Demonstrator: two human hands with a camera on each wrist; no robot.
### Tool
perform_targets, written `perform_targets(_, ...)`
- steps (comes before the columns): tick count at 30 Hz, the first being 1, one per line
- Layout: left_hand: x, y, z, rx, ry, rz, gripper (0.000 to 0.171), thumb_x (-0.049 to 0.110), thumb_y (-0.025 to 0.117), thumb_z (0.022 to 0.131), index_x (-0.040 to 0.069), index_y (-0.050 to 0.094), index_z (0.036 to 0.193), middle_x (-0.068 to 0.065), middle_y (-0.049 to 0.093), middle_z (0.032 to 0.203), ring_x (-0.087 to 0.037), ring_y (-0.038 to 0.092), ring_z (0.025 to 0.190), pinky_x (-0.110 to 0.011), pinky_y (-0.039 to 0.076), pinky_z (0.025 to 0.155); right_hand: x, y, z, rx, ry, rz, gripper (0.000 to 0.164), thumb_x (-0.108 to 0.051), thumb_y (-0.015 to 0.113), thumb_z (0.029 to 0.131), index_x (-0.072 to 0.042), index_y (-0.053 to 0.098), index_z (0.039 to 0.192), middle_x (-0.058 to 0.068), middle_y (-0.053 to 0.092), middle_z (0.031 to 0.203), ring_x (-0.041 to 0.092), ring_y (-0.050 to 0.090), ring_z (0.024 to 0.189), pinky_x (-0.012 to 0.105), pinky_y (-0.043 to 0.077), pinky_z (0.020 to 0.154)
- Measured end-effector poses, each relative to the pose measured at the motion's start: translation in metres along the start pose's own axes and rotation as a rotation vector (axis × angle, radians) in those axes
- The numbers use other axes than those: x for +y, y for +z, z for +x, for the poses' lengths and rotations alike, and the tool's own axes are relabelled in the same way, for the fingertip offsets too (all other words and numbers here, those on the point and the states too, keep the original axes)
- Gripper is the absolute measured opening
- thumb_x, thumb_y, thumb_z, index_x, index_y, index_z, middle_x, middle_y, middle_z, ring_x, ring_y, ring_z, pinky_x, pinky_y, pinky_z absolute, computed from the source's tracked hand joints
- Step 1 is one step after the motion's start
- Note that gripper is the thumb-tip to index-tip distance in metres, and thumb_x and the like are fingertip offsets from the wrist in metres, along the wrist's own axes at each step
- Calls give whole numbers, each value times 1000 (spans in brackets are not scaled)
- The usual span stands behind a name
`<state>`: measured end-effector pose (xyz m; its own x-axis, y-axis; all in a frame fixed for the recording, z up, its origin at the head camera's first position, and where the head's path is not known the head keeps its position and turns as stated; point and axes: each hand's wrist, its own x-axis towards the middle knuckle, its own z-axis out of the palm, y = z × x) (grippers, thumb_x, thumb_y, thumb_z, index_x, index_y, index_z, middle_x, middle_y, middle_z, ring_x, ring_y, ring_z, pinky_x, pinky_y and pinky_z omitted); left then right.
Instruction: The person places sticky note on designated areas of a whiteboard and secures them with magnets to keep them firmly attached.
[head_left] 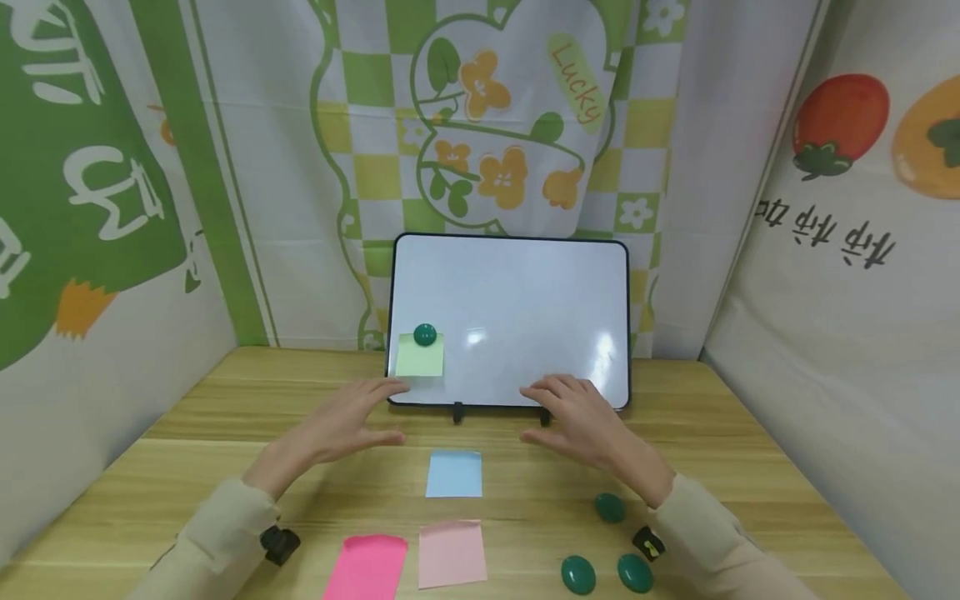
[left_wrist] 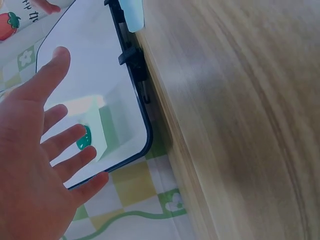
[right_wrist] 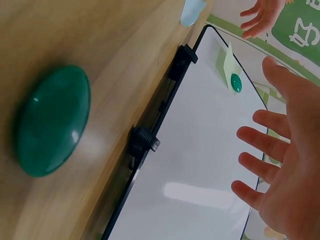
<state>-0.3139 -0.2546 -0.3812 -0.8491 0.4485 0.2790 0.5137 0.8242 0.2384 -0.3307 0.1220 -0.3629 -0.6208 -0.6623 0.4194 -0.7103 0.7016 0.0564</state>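
A small whiteboard (head_left: 517, 308) with a black frame stands upright at the back of the table. On its lower left, a green round magnet (head_left: 425, 335) holds a light green sticky note (head_left: 419, 358). My left hand (head_left: 348, 421) hovers before the board's lower left corner, fingers spread and holding nothing. Opposite it, my right hand (head_left: 577, 421) is held in front of the lower right part, also empty with fingers apart. Between and below the hands a blue sticky note (head_left: 454, 475) lies on the table. Nearest the right forearm is a green magnet (head_left: 610, 507).
Toward the front lie a pale pink sticky note (head_left: 452, 555) and a bright pink one (head_left: 367, 568). Two more green magnets, a left one (head_left: 578, 575) and a right one (head_left: 635, 573), rest at front right. Black feet (head_left: 458, 412) support the board. Printed curtains (head_left: 285, 167) surround the table.
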Motion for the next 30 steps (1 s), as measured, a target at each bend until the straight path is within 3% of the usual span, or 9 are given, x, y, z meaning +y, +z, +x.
perform_targets(7, 5, -2, -13, -37, -2, -42, 83, 67, 63, 84, 18, 45, 148, -15, 42, 154, -40, 40, 141, -67, 31, 110, -2, 2, -12, 1, -21, 53, 61, -55, 65, 90, -17, 59, 137, 4, 62, 132, 29, 54, 126, 53, 44, 103)
perform_targets(15, 10, -2, -20, -92, 51, -98, 77, 64, 62, 87, 20, 46, 148, -13, 45, 153, -39, 42, 140, -65, 32, 110, -5, 0, -26, -17, -16, 75, 60, -52, 68, 88, -17, 59, 136, 3, 62, 132, 28, 53, 126, 54, 42, 104)
perform_targets(23, 15, -2, -25, -211, 54, -205, 75, 51, 70, 87, 19, 44, 148, -11, 43, 154, -39, 37, 142, -67, 32, 108, -8, -2, -39, -63, -9, 86, 60, -52, 67, 90, -19, 56, 139, 0, 60, 132, 26, 52, 126, 54, 40, 104)
perform_targets(30, 22, -4, -26, -286, 118, -263, 73, 48, 74, 85, 17, 48, 145, -9, 47, 150, -38, 39, 140, -65, 33, 110, -5, -3, -42, -78, -9, 99, 62, -51, 69, 88, -19, 57, 139, 1, 60, 133, 26, 52, 126, 55, 40, 105)
